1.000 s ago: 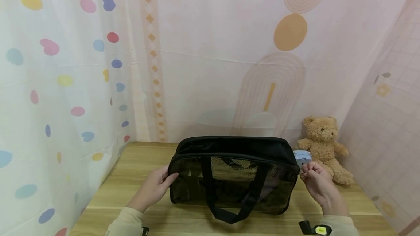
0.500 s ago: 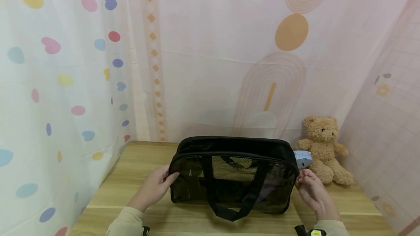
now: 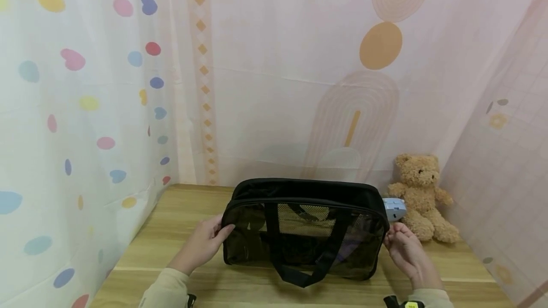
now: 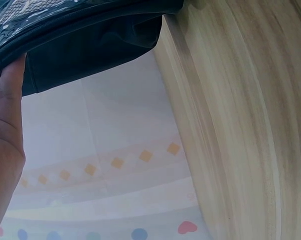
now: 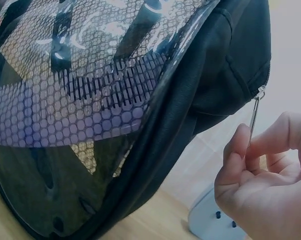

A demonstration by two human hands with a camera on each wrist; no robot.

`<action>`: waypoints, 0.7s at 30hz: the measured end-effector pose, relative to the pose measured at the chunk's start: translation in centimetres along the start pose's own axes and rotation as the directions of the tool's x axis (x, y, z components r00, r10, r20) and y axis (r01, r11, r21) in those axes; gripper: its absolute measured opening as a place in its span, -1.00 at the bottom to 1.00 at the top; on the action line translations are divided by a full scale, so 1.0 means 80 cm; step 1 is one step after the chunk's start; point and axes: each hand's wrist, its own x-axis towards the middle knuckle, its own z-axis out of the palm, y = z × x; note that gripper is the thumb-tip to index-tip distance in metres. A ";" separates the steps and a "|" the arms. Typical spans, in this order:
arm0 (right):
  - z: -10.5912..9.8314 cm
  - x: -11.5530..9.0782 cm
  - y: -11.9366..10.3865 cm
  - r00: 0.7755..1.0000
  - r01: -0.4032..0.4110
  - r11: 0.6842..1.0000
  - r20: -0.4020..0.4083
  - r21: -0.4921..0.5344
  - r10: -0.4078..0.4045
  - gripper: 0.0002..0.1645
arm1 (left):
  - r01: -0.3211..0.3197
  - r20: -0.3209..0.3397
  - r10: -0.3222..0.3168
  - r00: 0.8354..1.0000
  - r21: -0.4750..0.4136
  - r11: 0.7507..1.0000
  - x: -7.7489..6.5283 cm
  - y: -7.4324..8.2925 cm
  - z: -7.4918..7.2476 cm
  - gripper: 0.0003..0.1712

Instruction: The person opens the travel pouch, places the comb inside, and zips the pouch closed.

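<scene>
A black bag (image 3: 248, 251) with see-through panels and a strap handle (image 3: 299, 278) stands on the wooden table. My left hand (image 3: 201, 246) grips its left side, thumb on the front panel and fingers behind the edge. At the bag's right side is my right hand (image 3: 408, 253). In the right wrist view this hand pinches a thin metal zipper pull (image 5: 254, 112) between thumb and index finger. The zipper's slider sits low on the bag's end. Behind the clear panel and mesh lies a purple comb (image 5: 85, 125).
A light blue box-like object (image 3: 395, 209) with dark holes stands just behind the bag's right end. Beside it a brown teddy bear (image 3: 419, 194) sits at the table's back right. Patterned curtains (image 3: 265, 108) enclose the wooden table (image 3: 180, 203) at the back and sides.
My right hand has moved left and slightly down along the bag's right side, uncovering more of the light blue object. The left hand keeps its hold, and the bag stays nearly in place.
</scene>
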 end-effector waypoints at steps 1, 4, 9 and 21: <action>0.000 0.000 -0.001 1.000 -0.001 1.000 -0.014 -0.016 0.001 -0.45 | -0.001 0.000 0.001 1.000 0.002 1.000 0.000 -0.001 0.000 -0.87; 0.001 0.000 -0.005 0.999 -0.005 0.999 -0.039 -0.042 0.003 -0.46 | -0.001 0.001 0.001 1.000 0.004 1.000 0.000 -0.002 0.000 -0.88; -0.003 -0.003 -0.008 1.000 -0.002 1.000 0.000 -0.012 0.002 -0.45 | 0.005 0.006 -0.005 1.000 0.000 1.000 0.000 -0.001 -0.001 -0.84; -0.004 -0.008 -0.011 0.943 -0.169 0.952 -0.322 -0.256 0.081 -0.61 | -0.004 -0.002 0.004 1.000 -0.025 1.000 -0.003 -0.004 0.001 -0.80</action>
